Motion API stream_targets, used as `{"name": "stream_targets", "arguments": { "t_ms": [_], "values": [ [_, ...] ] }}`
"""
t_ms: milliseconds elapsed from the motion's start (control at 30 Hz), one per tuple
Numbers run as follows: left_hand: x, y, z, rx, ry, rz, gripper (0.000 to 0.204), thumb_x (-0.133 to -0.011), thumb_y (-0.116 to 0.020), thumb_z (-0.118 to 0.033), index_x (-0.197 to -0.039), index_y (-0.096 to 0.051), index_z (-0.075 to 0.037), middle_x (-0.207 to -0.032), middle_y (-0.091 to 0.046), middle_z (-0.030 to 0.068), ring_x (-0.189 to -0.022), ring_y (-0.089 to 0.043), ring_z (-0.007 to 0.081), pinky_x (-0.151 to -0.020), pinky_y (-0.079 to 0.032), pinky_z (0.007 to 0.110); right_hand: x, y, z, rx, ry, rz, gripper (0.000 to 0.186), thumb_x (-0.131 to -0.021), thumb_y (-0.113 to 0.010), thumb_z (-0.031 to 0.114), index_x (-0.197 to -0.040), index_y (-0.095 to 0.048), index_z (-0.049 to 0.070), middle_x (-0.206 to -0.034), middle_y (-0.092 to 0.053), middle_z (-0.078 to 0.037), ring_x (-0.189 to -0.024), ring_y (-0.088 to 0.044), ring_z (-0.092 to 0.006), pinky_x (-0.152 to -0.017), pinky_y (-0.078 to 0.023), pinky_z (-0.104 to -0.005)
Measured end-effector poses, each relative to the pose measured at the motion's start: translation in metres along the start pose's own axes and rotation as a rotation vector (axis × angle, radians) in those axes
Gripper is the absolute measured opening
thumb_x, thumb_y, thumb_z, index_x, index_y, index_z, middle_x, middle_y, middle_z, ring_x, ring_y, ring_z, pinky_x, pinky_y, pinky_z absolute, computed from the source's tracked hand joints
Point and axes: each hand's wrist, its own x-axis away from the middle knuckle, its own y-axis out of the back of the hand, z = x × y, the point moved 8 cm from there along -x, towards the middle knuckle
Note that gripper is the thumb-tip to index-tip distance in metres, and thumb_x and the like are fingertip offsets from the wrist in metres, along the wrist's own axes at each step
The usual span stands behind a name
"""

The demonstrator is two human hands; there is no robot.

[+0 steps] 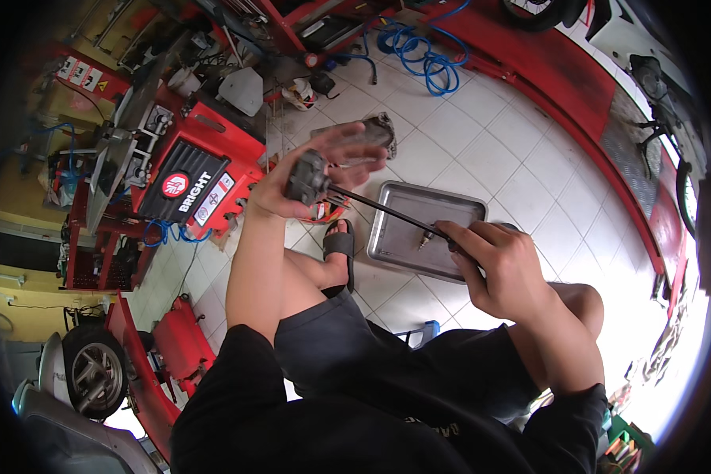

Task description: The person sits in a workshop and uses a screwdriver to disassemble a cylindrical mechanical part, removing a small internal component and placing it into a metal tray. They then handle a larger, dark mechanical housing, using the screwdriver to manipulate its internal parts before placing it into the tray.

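Observation:
My left hand (332, 162) supports a small dark-grey metal casting (305, 178) against its palm and thumb, its fingers stretched out and slightly blurred. In my right hand (498, 261) is a long black-shafted screwdriver (387, 211), its handle mostly covered by my curled fingers. The far end of the shaft meets the casting; how it engages there is too blurred to tell. Below the shaft, a shallow grey metal tray (482, 207) lies on the floor, with a small slim metal part (426, 239) in it. Beyond my left fingers rests a larger metal housing (383, 136), partly hidden.
A red and black machine (205, 170) stands at the left. Coiled blue hose (426, 59) lies at the back beside a long red lift platform (561, 87). A wheel (95, 371) is at the lower left. My sandalled foot (340, 249) is left of the tray.

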Motion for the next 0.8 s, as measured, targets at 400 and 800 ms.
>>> {"name": "stream_targets", "arguments": {
  "t_ms": [400, 800],
  "values": [
    [-0.016, -0.012, 0.004, 0.257, -0.170, -0.099, 0.126, -0.062, -0.094, -0.040, -0.156, -0.020, -0.002, -0.157, -0.030, 0.0264, -0.149, -0.028, 0.0423, -0.125, -0.020, 0.048, -0.003, -0.011, -0.011, -0.469, -0.115, 0.000, 0.039, -0.086, -0.068, 0.000, -0.124, -0.063, -0.003, -0.090, -0.070, -0.018, -0.080, -0.073, -0.0290, -0.070, -0.057, -0.0359],
    [-0.001, 0.016, 0.039, 0.152, -0.194, -0.290, 0.071, -0.080, -0.084, -0.019, -0.141, -0.053, -0.002, -0.138, -0.058, 0.0196, -0.120, -0.060, 0.0312, -0.099, -0.049, 0.039, -0.001, -0.001, -0.027, -0.389, -0.170, -0.088, 0.041, -0.086, -0.068, 0.000, -0.127, -0.064, 0.001, -0.084, -0.068, -0.014, -0.068, -0.066, -0.0221, -0.066, -0.053, -0.0321]
  ]
}}
